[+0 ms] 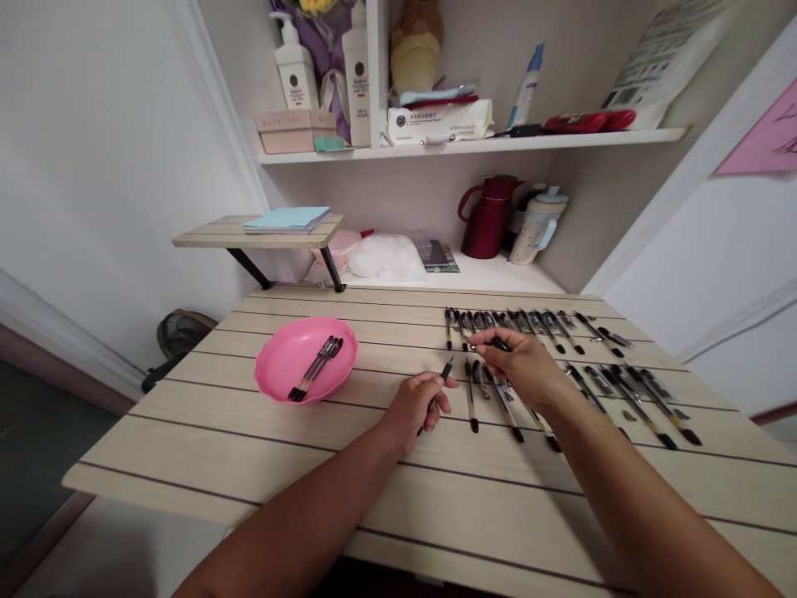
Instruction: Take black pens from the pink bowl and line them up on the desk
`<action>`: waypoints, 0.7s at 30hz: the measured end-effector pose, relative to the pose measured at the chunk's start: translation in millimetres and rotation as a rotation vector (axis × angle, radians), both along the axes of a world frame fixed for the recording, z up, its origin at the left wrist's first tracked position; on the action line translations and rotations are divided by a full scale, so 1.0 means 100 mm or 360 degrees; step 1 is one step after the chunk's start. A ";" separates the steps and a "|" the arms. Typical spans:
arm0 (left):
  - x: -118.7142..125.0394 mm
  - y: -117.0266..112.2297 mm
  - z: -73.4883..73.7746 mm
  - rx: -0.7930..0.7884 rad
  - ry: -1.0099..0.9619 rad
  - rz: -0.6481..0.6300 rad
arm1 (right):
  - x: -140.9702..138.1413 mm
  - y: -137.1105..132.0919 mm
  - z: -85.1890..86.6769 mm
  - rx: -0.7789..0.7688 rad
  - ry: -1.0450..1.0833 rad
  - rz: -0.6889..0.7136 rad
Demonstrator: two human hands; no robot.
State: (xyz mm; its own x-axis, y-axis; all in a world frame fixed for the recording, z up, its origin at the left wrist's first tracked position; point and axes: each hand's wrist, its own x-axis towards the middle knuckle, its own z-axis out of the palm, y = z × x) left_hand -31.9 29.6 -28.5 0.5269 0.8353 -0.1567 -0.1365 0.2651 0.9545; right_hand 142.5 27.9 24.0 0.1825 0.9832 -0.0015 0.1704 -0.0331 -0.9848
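head view: left hand (418, 403) wraps a pen (447, 370), right hand (520, 361) pinches a black piece (500, 343), work seemingly early: few bowl pens (316, 368) in bowl (267, 361) look done, many loose pens (471, 399) left on table (242, 453).

The left forearm (311, 511) and right forearm (613, 465) are bare, smooth in outline, broad at the near end and tapering toward the wrists. Left hand (418, 407) and right hand (516, 363) are likewise bare, with slender, rounded fingers (429, 384) (the fingernails are too small to make out).
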 end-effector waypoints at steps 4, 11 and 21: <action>0.00 0.00 -0.01 -0.0022 -0.0004 0.0009 | 0.17 0.10 -0.02 -0.0020 -0.0127 -0.0028; 0.09 -0.05 -0.02 -0.0184 -0.0016 0.0269 | 0.27 0.29 -0.16 -0.0288 -0.0959 0.0278; 0.14 0.01 -0.03 -0.0103 0.0126 0.0394 | 0.12 0.35 -0.28 -0.0358 -0.1078 0.0371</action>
State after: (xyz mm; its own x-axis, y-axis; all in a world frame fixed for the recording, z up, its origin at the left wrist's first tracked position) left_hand -18.3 30.6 -31.2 0.2919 0.9241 -0.2466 -0.1303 0.2938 0.9469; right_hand 154.7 63.2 -4.3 0.0022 0.9858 -0.1682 0.7642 -0.1101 -0.6355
